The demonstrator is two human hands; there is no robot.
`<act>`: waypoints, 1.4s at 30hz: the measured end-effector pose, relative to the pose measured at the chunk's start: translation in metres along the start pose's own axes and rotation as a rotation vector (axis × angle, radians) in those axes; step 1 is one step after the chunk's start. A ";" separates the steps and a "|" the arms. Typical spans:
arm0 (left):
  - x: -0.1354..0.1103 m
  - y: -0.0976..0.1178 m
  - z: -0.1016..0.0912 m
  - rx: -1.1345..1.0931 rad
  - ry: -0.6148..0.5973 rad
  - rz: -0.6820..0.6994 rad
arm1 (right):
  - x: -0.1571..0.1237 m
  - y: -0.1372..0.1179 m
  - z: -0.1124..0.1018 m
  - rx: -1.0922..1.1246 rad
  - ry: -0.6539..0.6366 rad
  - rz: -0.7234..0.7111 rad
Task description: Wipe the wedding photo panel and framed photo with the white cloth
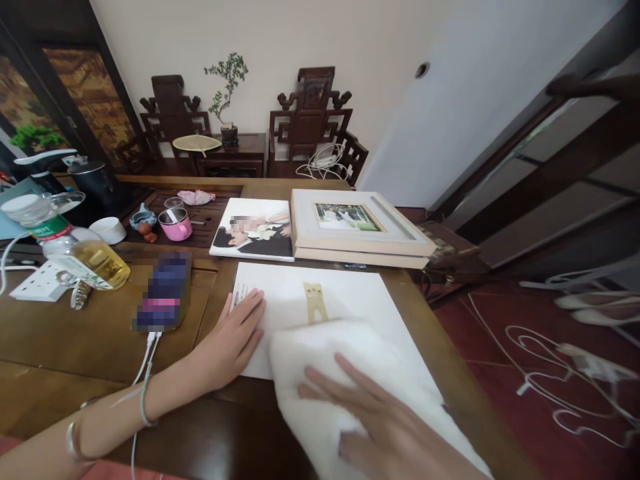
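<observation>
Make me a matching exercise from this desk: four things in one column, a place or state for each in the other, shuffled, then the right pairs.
Column one
1. Left hand
2. Right hand
3. Mug
4. Phone

Column two
A. pink, on the dark tray
B. fingers spread over the white cloth
C. white cable at its near end
D. at the white board's left edge

Pairs: 1-D, 2-B, 3-A, 4-C

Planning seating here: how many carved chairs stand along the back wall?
2: left chair and right chair, on either side of the potted tree. The table hides their lower parts; others may be hidden.
</observation>
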State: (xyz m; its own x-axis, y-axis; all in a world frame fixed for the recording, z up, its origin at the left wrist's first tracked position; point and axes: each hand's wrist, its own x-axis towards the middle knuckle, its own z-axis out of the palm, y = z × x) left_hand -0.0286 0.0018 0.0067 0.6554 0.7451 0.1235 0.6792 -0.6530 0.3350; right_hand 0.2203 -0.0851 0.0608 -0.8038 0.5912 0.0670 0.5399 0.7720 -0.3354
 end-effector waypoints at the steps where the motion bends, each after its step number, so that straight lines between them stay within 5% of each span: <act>1: 0.000 0.000 0.000 0.002 0.004 0.004 | -0.003 -0.005 -0.003 0.006 -0.021 -0.027; 5: 0.000 0.000 0.001 -0.011 0.006 0.001 | 0.004 0.002 -0.009 0.059 -0.023 0.080; 14: 0.001 -0.005 0.003 -0.084 0.035 -0.052 | 0.064 0.085 -0.001 -0.093 0.176 0.228; 20: 0.001 -0.004 0.004 -0.017 -0.001 -0.048 | 0.052 0.042 0.015 -0.048 0.104 0.178; 26: 0.001 -0.006 0.004 0.001 0.004 -0.017 | 0.019 -0.004 0.006 0.092 -0.015 -0.062; 31: 0.000 -0.005 0.005 -0.038 0.032 -0.032 | 0.025 0.023 -0.005 0.140 0.070 0.125; 37: 0.002 0.001 -0.004 -0.283 0.182 -0.102 | 0.069 0.057 0.011 -0.046 0.186 0.287; 42: 0.003 0.004 -0.011 -0.390 0.319 -0.125 | 0.088 0.033 0.018 0.060 0.049 0.117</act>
State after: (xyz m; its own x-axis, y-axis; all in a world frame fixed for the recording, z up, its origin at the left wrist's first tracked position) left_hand -0.0273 0.0030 0.0186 0.4027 0.8580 0.3188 0.5325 -0.5029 0.6809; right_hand 0.1634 -0.0118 0.0386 -0.7221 0.6883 0.0694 0.6122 0.6825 -0.3994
